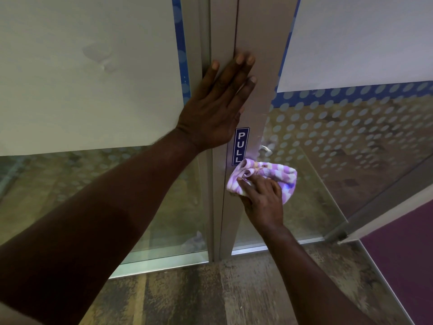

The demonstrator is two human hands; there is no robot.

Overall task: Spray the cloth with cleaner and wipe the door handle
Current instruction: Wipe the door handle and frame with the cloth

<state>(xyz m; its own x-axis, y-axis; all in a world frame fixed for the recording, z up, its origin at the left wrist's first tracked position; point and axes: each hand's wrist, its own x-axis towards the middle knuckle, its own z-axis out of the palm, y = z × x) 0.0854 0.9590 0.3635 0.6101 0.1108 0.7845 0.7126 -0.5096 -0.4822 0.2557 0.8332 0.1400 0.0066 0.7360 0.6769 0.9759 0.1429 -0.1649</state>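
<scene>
A purple and white checked cloth [287, 178] is bunched against the grey metal door frame [257, 102], just below a blue PULL sticker [241, 143]. My right hand [262, 198] grips the cloth and presses it to the frame. A silver door handle [266, 150] shows just above the cloth, seen through the glass. My left hand [218, 106] lies flat on the frame higher up, fingers spread, holding nothing. No spray bottle is in view.
Glass panels with white dot film flank the frame, and large white paper sheets [82, 66] cover their upper parts. A metal floor track [164, 261] runs below. The patterned floor [210, 296] lies underfoot, with a purple panel [403, 266] at the right.
</scene>
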